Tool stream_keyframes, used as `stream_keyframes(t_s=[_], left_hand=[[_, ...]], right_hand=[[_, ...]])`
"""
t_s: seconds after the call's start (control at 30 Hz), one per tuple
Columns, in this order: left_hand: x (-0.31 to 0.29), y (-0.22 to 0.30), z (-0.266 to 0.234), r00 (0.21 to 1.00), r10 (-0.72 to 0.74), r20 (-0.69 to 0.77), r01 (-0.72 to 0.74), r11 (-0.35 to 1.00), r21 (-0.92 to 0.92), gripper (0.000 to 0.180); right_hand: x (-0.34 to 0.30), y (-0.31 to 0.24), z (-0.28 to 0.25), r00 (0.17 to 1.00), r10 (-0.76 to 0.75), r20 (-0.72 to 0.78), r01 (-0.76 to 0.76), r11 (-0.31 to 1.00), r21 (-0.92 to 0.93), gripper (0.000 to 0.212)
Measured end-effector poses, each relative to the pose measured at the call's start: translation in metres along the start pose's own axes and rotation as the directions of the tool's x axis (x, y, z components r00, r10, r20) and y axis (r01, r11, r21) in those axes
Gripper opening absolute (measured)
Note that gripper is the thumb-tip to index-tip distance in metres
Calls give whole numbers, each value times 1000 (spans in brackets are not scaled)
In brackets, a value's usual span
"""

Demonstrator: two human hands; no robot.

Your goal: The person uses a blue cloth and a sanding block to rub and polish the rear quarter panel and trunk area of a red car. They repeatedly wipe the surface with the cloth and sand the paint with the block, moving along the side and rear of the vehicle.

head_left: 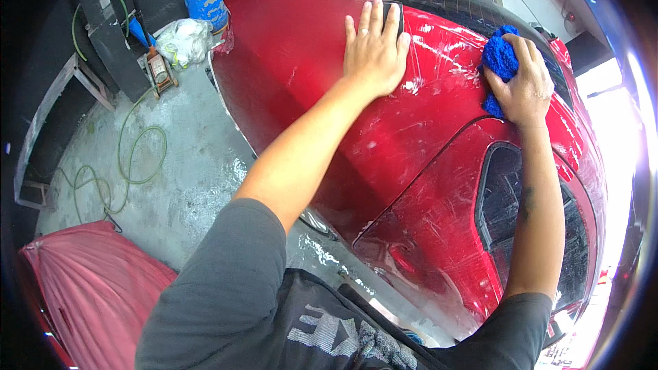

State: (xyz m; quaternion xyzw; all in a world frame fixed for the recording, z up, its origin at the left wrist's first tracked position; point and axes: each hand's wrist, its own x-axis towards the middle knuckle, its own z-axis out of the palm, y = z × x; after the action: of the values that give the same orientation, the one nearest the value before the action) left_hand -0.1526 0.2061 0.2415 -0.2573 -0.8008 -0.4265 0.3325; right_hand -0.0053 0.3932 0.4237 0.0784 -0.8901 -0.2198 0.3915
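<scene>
A red car (295,75) spreads out in front of me, its panel dull on the left and streaked with whitish wet marks farther right. Flat on that panel lies my left hand (373,51), fingers stretched and slightly apart. A corner of a thin dark pad (397,16) shows beside its fingertips; the rest is hidden beneath the hand. My right hand (524,85) grips a bunched blue cloth (500,58) against the body near the dark glass, above the side window (504,185).
At the far left a blue bucket (205,1), a plastic bag (184,42) and a floor jack (159,72) stand near a dark post. A green hose (127,178) loops across the wet grey floor. Red fabric (96,288) drapes something at lower left.
</scene>
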Motion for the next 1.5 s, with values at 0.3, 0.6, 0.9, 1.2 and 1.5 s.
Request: stream_keyframes(t_s=[0.3, 0.6, 0.9, 1.2, 1.5], left_hand=[[-102, -3, -17, 978, 63, 201, -78, 994, 71, 75], [-196, 29, -13, 964, 35, 264, -14, 997, -80, 78], [-55, -63, -9, 979, -182, 94, 179, 983, 43, 72], [-248, 66, -14, 954, -168, 250, 165, 986, 33, 80], [-286, 117, 1, 895, -346, 281, 347, 937, 48, 88]], right_hand=[[-10, 4, 2, 1000, 20, -12, -20, 1000, 14, 59], [-8, 3, 8, 999, 14, -36, -13, 999, 33, 61], [-7, 14, 11, 996, -39, -74, 40, 999, 13, 59], [-13, 16, 17, 999, 1, -48, -2, 1000, -27, 58], [-6, 1, 19, 994, -110, -4, 110, 994, -4, 59]])
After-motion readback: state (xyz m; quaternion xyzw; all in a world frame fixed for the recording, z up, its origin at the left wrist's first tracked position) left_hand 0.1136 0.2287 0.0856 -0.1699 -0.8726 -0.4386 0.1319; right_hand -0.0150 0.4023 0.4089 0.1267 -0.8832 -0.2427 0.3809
